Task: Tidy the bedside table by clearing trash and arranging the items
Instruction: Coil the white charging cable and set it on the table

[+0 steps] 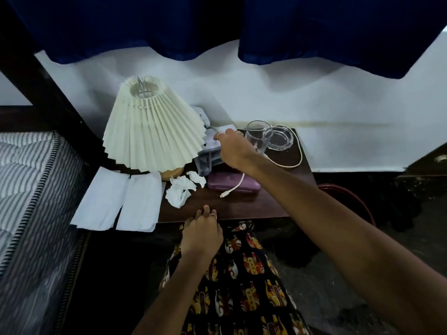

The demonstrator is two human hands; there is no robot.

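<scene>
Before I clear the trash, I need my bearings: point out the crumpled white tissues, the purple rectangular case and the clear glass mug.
Crumpled white tissues [180, 192]: head view, largest wad.
Purple rectangular case [226, 183]: head view, lid.
Clear glass mug [257, 136]: head view, side wall.

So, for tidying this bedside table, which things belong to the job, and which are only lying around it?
Belong to the job:
crumpled tissues
white cable
purple case
drinking glass
glass ashtray
open white papers
lamp
grey box, under the right hand

Only around:
mattress
blue curtain
red basin
</scene>
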